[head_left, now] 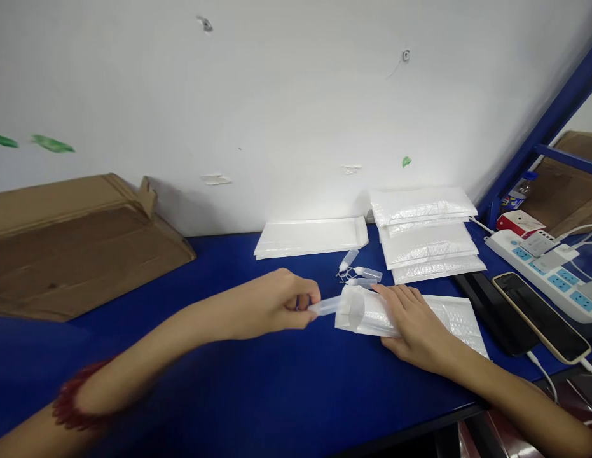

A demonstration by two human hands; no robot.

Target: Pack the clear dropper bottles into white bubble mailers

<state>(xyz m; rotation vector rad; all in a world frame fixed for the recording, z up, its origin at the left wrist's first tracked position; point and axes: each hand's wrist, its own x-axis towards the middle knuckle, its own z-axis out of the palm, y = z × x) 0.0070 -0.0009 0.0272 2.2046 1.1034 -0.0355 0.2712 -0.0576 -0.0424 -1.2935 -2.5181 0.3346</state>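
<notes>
My left hand (289,302) is closed, thumb and fingers pinching a translucent plastic strip (330,305). The strip's other end reaches the open mouth of a white bubble mailer (374,315); how far it runs inside is hidden. My right hand (414,324) grips this mailer from above, fingers over its far edge and thumb along the near one. Just beyond the mailer's mouth, several small clear squeeze bottles (371,274) with thin tips lie on the blue table (257,388).
Flat white mailers (309,236) lie against the wall, beside a stack of filled-looking bubble mailers (429,235). A cardboard box (81,254) stands at left. On the right are a phone (541,318), a black power bank-like slab (496,315) and a power strip (548,273) with cables.
</notes>
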